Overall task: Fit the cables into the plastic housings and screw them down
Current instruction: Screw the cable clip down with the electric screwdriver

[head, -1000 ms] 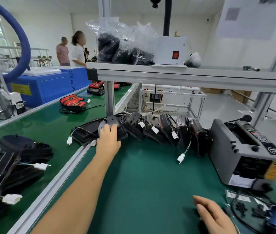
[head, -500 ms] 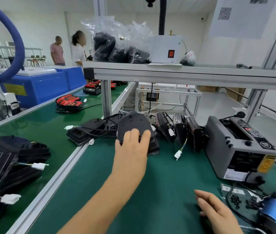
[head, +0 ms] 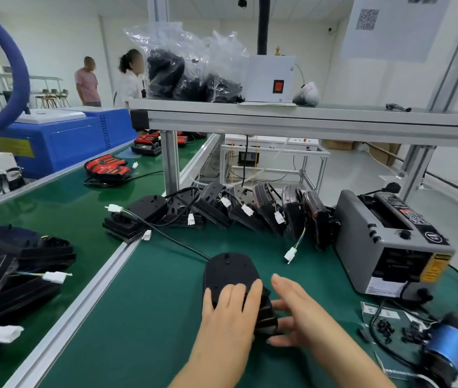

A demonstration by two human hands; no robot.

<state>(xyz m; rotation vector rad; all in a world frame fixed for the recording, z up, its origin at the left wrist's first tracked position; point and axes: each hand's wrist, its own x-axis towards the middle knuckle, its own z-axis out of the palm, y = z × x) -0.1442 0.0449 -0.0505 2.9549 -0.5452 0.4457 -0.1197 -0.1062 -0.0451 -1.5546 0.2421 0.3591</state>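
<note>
Head view.

- Step in hand, as I read it: you are setting one black housing [head: 230, 271] down for fitting. It lies flat-side up on the green bench [head: 149, 317], right in front of you.
- Left grip [head: 227, 312]: fingers are draped over the near end of the housing with the thumb on its left flank, clasping it.
- Right grip [head: 297, 312]: fingers are spread and holding nothing. Thumb is raised and fingertips touch the housing's near right edge.
- The housing reaches out from under your left fingers, away from you. Its black cable [head: 171, 240] trails from the far end, back and left toward the bench rail.
- Supplies: the small black screws [head: 384, 329] sit on a sheet to your right, near the grey tape dispenser [head: 390, 242]. A blue item beside them is too blurred to name.
- Next move, my judgement: probably turn the housing over to reach its cavity, and steady it with both grips before routing the cable. I cannot tell from this side whether the cable is seated.
- More housings [head: 250, 211] lean in a row at the back.
</note>
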